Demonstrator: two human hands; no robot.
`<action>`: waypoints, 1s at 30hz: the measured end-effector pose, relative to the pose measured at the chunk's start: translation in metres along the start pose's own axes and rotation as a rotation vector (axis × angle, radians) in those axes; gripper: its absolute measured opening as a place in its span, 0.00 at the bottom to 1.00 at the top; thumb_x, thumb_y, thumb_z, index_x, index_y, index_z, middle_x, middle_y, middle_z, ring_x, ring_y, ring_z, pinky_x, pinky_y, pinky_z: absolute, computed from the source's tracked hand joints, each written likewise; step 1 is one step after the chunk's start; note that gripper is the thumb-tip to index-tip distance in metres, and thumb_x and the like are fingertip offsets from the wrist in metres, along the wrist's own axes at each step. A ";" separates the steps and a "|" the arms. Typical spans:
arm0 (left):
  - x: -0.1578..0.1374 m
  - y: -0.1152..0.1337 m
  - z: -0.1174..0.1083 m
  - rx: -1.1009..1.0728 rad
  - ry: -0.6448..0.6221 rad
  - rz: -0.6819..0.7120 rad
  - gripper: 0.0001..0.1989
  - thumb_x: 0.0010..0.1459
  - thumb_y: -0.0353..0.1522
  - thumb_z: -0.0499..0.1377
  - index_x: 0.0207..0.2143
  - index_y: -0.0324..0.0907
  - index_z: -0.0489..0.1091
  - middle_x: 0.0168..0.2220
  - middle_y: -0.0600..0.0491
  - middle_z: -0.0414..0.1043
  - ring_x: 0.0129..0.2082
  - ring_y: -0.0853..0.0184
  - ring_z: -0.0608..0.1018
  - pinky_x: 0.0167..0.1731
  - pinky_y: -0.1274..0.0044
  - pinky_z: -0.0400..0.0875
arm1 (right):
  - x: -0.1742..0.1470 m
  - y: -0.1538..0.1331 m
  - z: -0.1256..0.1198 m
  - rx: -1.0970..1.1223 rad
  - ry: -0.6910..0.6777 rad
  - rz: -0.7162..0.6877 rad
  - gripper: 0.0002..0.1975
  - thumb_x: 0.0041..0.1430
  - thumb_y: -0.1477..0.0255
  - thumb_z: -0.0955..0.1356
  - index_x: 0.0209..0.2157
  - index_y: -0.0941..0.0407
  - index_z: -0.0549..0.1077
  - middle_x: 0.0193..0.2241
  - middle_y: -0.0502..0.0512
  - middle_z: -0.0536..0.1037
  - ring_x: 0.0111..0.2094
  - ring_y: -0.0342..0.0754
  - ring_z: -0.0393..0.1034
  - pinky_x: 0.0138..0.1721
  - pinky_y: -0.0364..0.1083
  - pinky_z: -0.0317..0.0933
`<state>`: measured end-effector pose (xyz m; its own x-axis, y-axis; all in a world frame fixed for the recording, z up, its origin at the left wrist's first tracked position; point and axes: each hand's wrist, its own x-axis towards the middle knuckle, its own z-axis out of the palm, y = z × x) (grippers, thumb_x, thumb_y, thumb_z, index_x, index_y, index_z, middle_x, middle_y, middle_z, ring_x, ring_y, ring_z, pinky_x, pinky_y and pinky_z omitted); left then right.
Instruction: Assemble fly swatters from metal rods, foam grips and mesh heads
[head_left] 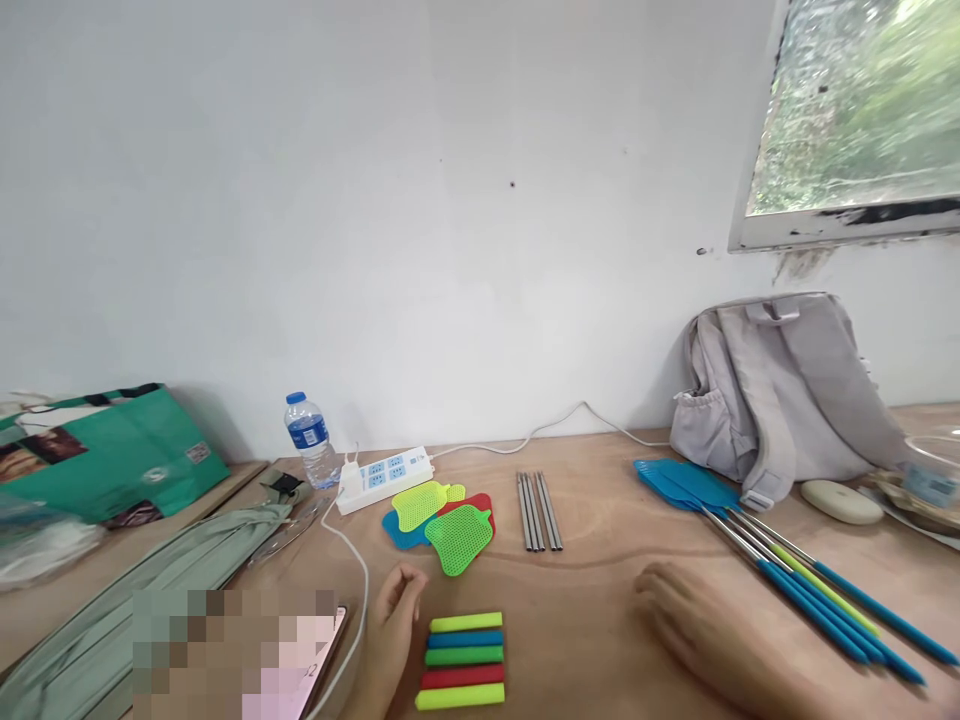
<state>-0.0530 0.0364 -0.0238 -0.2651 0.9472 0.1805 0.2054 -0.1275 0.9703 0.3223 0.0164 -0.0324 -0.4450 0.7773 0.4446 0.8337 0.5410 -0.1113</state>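
My left hand (397, 610) rests on the table with its fingers curled in, and nothing shows in it. Just right of it lies a row of colored handle tubes (465, 638) in yellow, blue, green and red. Palm down, my right hand (686, 620) is on the table, slightly blurred, fingers loosely bent and holding nothing visible. Beyond my left hand, perforated fly swatter heads (461, 540) overlap in a pile. Several metal rods (537, 512) lie side by side in the middle. Right of my right hand are fly swatters with blue heads (686, 485) and colored handles.
A white power strip (386, 478) with a cable and a water bottle (309, 440) stand near the wall. At left are a green bag (112, 455), grey-green cloth (150, 580) and a phone (326, 650). A grey backpack (780, 390) leans on the wall, beside a beige oval object (841, 502).
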 end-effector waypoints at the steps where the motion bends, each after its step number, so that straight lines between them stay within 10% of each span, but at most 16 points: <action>1: -0.002 0.001 0.001 0.058 -0.027 0.031 0.13 0.47 0.41 0.53 0.19 0.41 0.58 0.15 0.62 0.50 0.17 0.74 0.57 0.19 0.82 0.53 | 0.008 -0.015 0.006 0.019 -0.043 0.001 0.10 0.56 0.73 0.58 0.35 0.53 0.68 0.33 0.56 0.72 0.35 0.49 0.67 0.38 0.49 0.60; 12: -0.014 0.019 0.003 0.493 -0.406 0.280 0.06 0.48 0.27 0.48 0.24 0.41 0.63 0.24 0.55 0.62 0.26 0.69 0.66 0.27 0.79 0.59 | 0.100 -0.001 0.057 0.167 -0.043 -0.107 0.14 0.53 0.80 0.57 0.38 0.55 0.67 0.38 0.57 0.70 0.40 0.48 0.64 0.41 0.48 0.58; 30: -0.008 0.025 0.007 0.454 -0.525 0.108 0.10 0.48 0.36 0.55 0.27 0.42 0.74 0.30 0.52 0.63 0.33 0.65 0.70 0.36 0.75 0.62 | 0.097 -0.018 0.036 0.217 -0.153 -0.195 0.11 0.49 0.82 0.58 0.30 0.55 0.65 0.32 0.52 0.71 0.36 0.46 0.62 0.39 0.46 0.55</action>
<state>-0.0395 0.0274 -0.0025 0.2450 0.9677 0.0597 0.6085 -0.2014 0.7676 0.2522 0.0938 -0.0187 -0.6471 0.6828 0.3393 0.6460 0.7273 -0.2317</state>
